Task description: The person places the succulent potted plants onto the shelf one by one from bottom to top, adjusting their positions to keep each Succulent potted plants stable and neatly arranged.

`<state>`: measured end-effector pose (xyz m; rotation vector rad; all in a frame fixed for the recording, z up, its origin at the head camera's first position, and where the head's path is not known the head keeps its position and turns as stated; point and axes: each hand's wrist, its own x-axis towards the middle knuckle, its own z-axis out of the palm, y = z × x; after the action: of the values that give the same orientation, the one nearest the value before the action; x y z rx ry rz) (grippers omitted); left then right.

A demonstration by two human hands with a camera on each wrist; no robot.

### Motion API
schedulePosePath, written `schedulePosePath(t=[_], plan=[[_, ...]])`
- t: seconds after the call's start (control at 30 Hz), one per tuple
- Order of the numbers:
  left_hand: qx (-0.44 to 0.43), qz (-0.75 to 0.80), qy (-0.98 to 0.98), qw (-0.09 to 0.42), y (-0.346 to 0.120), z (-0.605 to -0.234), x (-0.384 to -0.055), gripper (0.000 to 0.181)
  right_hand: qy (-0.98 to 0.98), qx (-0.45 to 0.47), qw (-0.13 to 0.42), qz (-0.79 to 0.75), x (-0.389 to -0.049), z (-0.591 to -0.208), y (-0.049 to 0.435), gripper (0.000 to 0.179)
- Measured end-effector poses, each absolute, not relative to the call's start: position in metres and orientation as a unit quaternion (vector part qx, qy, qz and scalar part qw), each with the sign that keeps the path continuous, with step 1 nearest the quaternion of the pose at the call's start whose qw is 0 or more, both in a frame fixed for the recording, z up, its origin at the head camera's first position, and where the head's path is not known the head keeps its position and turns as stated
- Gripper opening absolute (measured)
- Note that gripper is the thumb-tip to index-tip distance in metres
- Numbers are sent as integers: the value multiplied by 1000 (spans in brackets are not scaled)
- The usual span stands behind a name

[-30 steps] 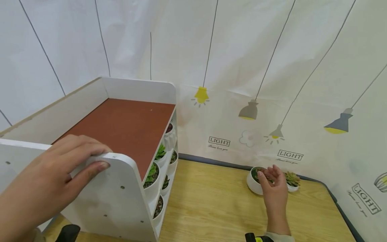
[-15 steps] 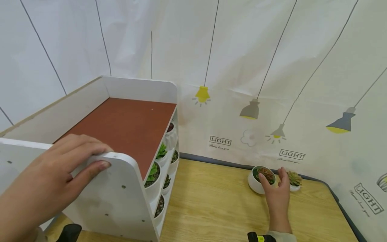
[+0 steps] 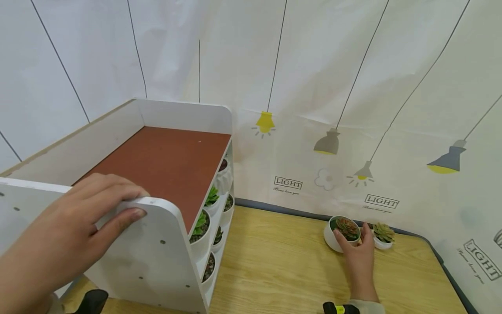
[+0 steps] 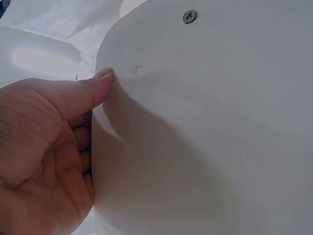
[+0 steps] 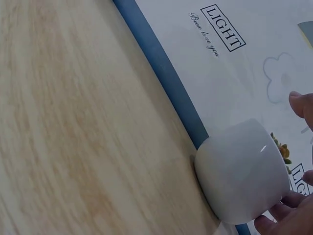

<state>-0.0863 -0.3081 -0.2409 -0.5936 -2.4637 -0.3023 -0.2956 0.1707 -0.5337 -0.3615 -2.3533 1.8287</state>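
Note:
My left hand (image 3: 84, 222) grips the top edge of the white shelf unit's side panel (image 3: 129, 257), thumb on the outer face and fingers over the edge. In the left wrist view, the thumb (image 4: 88, 93) presses that panel near its rounded corner. At the back right, my right hand (image 3: 358, 257) is spread around a round white pot (image 3: 332, 240) holding a reddish-green succulent (image 3: 347, 227). The right wrist view shows fingers at the pot's side (image 5: 239, 171), while the thumb (image 5: 301, 105) stands apart from it. The pot is upright on the wooden table (image 3: 274, 257).
A smaller white pot with a pale green succulent (image 3: 383, 233) stands right beside my right hand. Several potted plants (image 3: 200, 231) fill the shelf tiers under its reddish-brown top board (image 3: 168, 161). A wall sheet printed with lamps (image 3: 327, 141) rises behind the table's dark back edge (image 3: 274, 208).
My right hand has lowered from above the reddish-green succulent to around its pot, uncovering the plant. The left hand keeps its grip on the panel. The view has shifted slightly.

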Motion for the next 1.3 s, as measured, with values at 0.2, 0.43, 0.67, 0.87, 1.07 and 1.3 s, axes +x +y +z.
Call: schedulePosePath(t=[0.2, 0.43, 0.67, 0.87, 1.07, 1.3], plan=[[-226, -108, -922, 296, -309, -241, -86, 38, -788, -133, 62, 598, -300, -539, 170, 113], [-217, -110, -926, 289, -306, -239, -85, 39, -803, -137, 48, 578, -302, -544, 172, 117], [-230, -113, -920, 298, -308, -241, -87, 35, -804, -132, 50, 578, -303, -552, 174, 116], [-224, -114, -923, 291, -309, -241, -87, 36, -802, -126, 53, 582, -305, -554, 175, 111], [-234, -117, -918, 297, -310, -242, -87, 34, -805, -118, 60, 578, -306, -557, 177, 104], [-226, -114, -922, 294, -309, -242, -87, 36, -810, -110, 63, 572, -309, -561, 178, 102]])
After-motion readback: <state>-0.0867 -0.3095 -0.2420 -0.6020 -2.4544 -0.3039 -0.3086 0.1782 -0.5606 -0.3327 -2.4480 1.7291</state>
